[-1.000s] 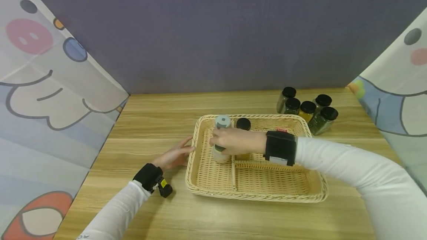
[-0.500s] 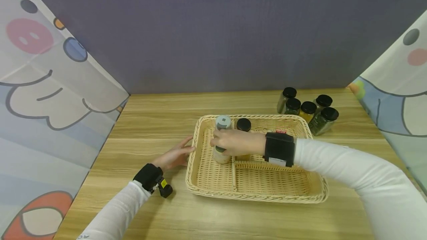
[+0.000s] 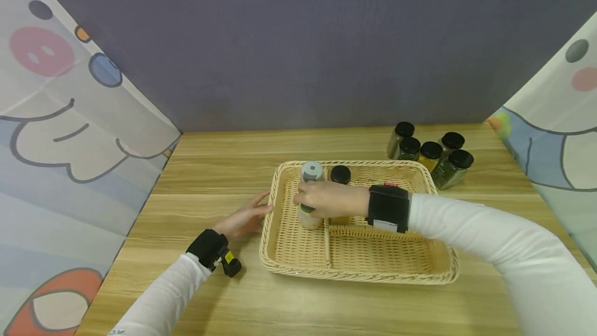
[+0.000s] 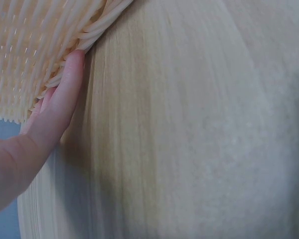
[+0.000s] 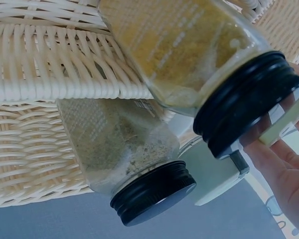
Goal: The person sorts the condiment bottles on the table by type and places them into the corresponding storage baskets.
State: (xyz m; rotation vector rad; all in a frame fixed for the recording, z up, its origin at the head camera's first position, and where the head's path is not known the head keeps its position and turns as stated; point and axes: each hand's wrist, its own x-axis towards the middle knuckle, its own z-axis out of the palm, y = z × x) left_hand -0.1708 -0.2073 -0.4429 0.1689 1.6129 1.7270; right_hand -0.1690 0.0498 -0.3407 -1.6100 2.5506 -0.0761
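My right hand pinches the upper part of a pale shaker bottle with a dark green band, in the left compartment of the wicker basket. Behind it stands another bottle with a pale grey-green lid. A jar of yellow powder and a jar of grey-green seasoning, both black-lidded, are beside this hand across the divider, large in the right wrist view. My left hand rests with extended fingers against the basket's left side; in the left wrist view a fingertip lies along the rim.
Several black-lidded spice jars stand on the wooden table behind the basket's right end. Dividers split the basket into compartments. Something red shows past the right wrist. A grey panel stands at the back.
My right forearm has shifted slightly left, while the hand stays at the shaker bottle. The left hand and the basket look unmoved.
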